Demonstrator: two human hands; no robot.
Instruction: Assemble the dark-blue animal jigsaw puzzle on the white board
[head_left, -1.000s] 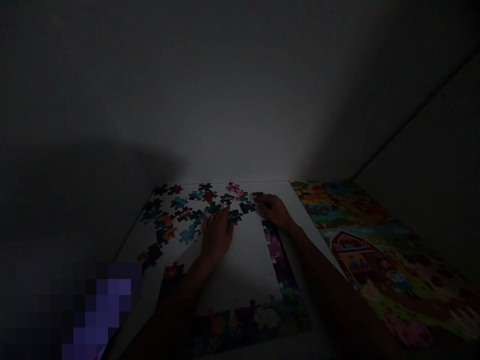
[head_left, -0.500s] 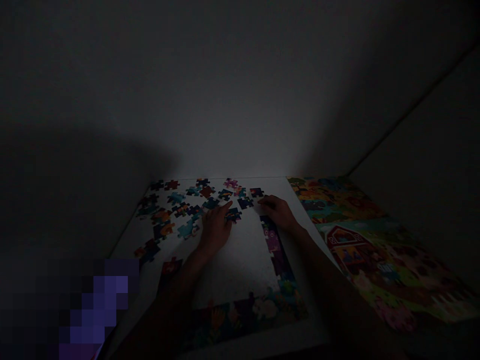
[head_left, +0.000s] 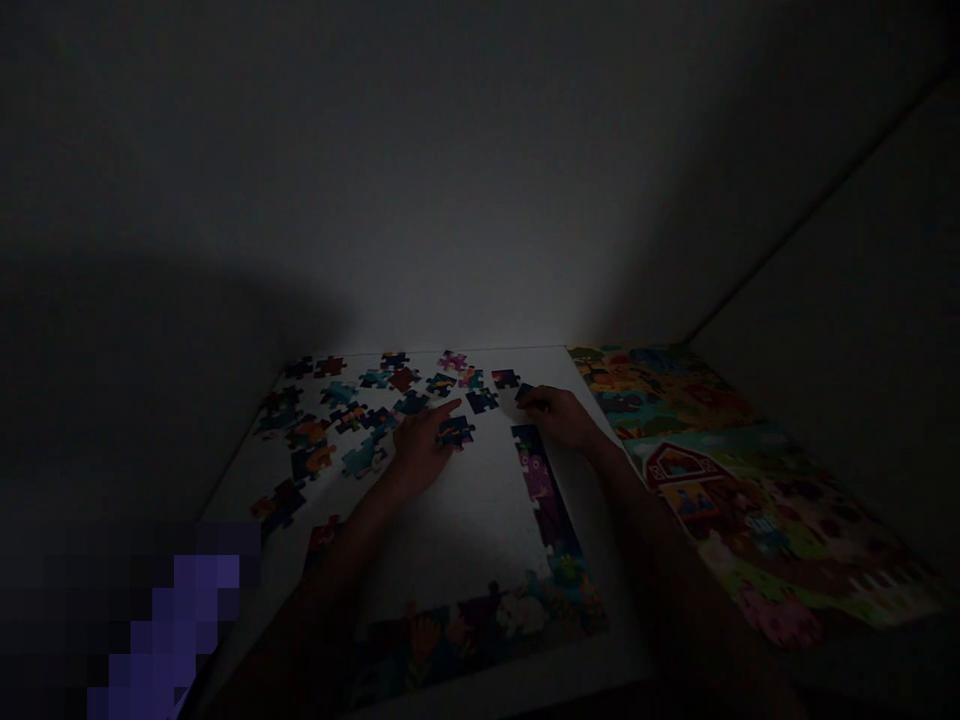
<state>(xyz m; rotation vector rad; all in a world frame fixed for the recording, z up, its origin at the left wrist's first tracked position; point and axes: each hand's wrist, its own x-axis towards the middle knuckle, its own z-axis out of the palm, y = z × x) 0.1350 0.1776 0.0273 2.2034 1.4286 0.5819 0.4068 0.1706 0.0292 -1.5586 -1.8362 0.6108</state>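
Observation:
My right hand (head_left: 562, 416) pinches a dark puzzle piece (head_left: 525, 394) just above the top end of a joined puzzle border (head_left: 536, 480). That border runs down the right side, with a purple creature on it, and along the near side, with coral shapes. My left hand (head_left: 421, 445) lies on the white tabletop (head_left: 457, 520), its index finger stretched out and its other fingers partly hidden. Beside its fingers is a dark blue puzzle piece (head_left: 456, 432). Loose pieces, among them a blue one (head_left: 482, 400) and a reddish dark one (head_left: 505, 379), lie between and beyond my hands.
Several loose puzzle pieces (head_left: 360, 456) are scattered over the left and far parts of the table. On the right lie two pictures, a farm scene (head_left: 750, 530) and an animal scene (head_left: 645, 390). A wall (head_left: 450, 250) rises behind; the light is dim.
The dark piece in my right hand now shows more plainly beyond the fingertips. My left hand stays near the same piece. The whole view has shifted slightly.

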